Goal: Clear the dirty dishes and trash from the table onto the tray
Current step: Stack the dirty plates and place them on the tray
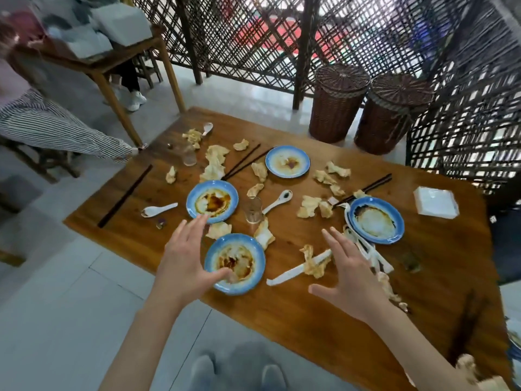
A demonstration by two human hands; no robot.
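Blue-rimmed nearest plate (234, 263): on the wooden desk (296, 311), at its near edge. Our left hand (184, 266), spread wide and empty, touches its left rim; our right hand (348, 280), also wide, hovers well right of it.

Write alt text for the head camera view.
Two bare, open hands, left hand and right hand, reach over a wooden table littered with four dirty blue-rimmed plates, crumpled napkins, white spoons, chopsticks and two glasses.
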